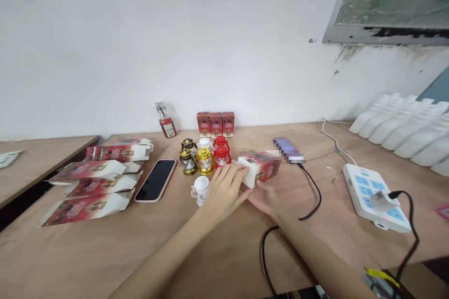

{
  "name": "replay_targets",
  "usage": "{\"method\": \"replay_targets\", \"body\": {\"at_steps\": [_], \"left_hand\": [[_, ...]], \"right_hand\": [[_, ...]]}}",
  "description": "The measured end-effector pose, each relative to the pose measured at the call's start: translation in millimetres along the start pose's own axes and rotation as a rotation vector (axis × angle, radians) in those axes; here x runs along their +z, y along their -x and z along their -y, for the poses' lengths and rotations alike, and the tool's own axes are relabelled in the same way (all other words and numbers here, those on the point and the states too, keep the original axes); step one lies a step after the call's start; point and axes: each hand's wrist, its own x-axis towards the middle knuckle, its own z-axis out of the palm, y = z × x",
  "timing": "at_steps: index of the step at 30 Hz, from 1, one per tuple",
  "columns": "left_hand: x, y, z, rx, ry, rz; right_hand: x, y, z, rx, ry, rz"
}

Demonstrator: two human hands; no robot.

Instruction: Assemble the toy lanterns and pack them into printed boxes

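Head view shows one red box [268,166] to the right of the black-screen phone [156,182], which I take as landmark. The right hand [262,196] holds this box from below, its thumb on the near side, its other fingers mostly hidden. The left hand [225,187] has its fingers half bent over the white end, thumb apart and lower; whether they grip or only press, I cannot tell.

The step seems to be work on that white end. To do it well, I would keep the right hold firm but gentle, so that the thin walls do not bend, and guide the end with the left fingertips, evenly, without crushing the corners.

Now the counting. Just right of the phone is a group of six lanterns [206,161]: two dark, two red, one gold, one white. A single white lantern [200,189] stands nearer the person, also right of the phone. Beyond the phone, to its right, are three upright boxes [215,125]; beyond it, one bottle [168,127]. Left of the phone lie at least five flat cartons [93,187]; their overlap prevents a sure number.
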Motion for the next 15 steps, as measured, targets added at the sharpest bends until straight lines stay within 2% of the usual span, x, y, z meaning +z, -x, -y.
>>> {"method": "replay_targets", "body": {"at_steps": [3, 8, 12, 15], "left_hand": [[1.0, -2.6, 5.9, -0.017, 0.022, 0.016], [-2.3, 0.6, 9.2, 0.001, -0.061, 0.018], [0.9, 2.8, 6.5, 0.064, -0.041, -0.015], [2.5, 3.7, 9.3, 0.174, -0.077, 0.009]], "right_hand": [[-1.4, -0.1, -0.5, -0.009, 0.029, -0.001], [-0.9, -1.4, -0.3, -0.033, 0.047, -0.038], [-0.4, -2.7, 2.8, -0.053, 0.054, -0.075], [0.0, -2.2, 5.2, -0.07, 0.028, -0.113]]}}
